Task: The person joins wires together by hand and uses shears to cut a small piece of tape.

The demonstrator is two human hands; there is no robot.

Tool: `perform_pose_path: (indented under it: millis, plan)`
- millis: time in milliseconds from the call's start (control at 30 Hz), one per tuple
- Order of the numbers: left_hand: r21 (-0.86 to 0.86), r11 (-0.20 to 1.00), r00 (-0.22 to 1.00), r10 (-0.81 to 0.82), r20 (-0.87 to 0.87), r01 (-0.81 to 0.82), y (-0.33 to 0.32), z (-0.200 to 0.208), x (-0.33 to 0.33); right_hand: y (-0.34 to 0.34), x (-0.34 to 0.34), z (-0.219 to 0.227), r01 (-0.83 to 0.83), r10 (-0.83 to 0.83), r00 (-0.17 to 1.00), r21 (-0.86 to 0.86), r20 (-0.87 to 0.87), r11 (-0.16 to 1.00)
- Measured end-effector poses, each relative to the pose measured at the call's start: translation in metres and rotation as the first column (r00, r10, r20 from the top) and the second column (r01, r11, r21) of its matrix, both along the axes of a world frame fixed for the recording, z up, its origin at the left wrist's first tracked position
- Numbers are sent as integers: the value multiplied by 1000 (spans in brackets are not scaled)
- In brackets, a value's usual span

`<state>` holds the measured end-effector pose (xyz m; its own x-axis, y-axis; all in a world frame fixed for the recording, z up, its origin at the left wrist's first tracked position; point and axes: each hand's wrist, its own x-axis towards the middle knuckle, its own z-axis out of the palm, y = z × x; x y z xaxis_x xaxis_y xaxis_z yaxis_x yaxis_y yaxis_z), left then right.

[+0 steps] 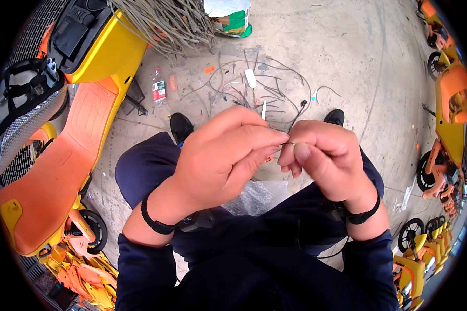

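Observation:
My left hand (220,155) and my right hand (329,158) meet over the gap between my knees. Both are closed in a pinch, thumb against fingers. A thin dark wire (286,143) runs between the two sets of fingertips, its ends hidden by them. Just beyond the left knuckles shows a pale pointed strip (264,110); whether my hand holds it or it lies behind, I cannot tell. On the floor past my hands are scattered cut pieces of grey cable (275,78) and a small white oblong piece (250,78).
A large bundle of grey cables (166,26) lies at the far left, beside a green-and-white bag (233,23). A plastic bottle (159,90) is near my left shoe (181,128). A yellow-orange vehicle (75,129) fills the left; more vehicles (451,114) line the right. Bubble wrap (257,197) lies between my legs.

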<state>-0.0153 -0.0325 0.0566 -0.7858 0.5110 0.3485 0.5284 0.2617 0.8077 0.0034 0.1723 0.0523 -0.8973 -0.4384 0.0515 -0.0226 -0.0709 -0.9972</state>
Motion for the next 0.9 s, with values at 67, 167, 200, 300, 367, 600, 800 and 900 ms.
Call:
perform_pose_path:
  millis: [67,167,200,300,367,600,800,900]
  plan:
    - [32,999,999,24,-21,-23,0,-1,0,0,2,4,12,17,976,-130,218,991]
    - [12,999,996,46,-78,-45,2,2,2,3,-1,4,-42,261,810,-392,525,919]
    - [12,999,996,47,-78,-46,2,2,3,4,-1,3,-43,262,810,-392,525,919]
    - [28,999,993,33,-116,-30,1,2,3,6,-2,5,-173,466,689,-498,555,850]
    - [32,999,987,29,-158,-24,1,3,3,3,0,2,-161,474,708,-535,523,829]
    - [54,998,988,39,-150,-31,1,-2,5,-2,1,3,-111,111,990,13,-88,994]
    - [-15,998,969,49,-241,-55,5,3,11,-6,3,5,-4,35,950,102,-310,995]
    - [-10,999,964,48,-263,-53,6,-1,9,-4,2,5,15,45,930,159,-366,987]
